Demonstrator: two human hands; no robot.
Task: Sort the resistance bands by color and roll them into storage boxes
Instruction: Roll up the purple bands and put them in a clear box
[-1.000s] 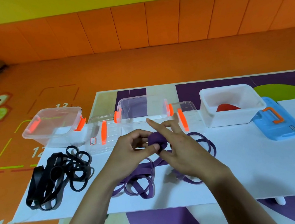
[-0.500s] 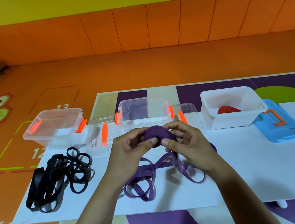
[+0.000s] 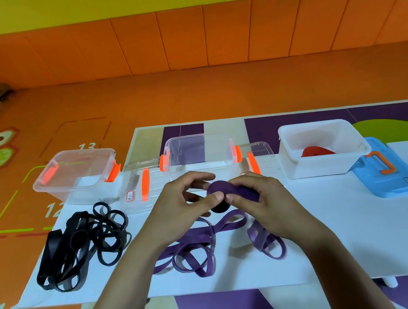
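— Though the purple roll (image 3: 220, 191) hangs above the bench (image 3: 339, 227), what holds it?
— Left grip (image 3: 178, 205) and right grip (image 3: 265, 203), both pinched on it, just in front of the middle clear box (image 3: 197, 152). Its free end drops toward the loose purple bands (image 3: 197, 244).
— The risk?
— If a thumb slips, the springy coil likely unwinds. The free end could also snag that tangle.

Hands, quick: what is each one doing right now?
Left hand: pinches the rolled purple band.
Right hand: grips the same roll from the other side.
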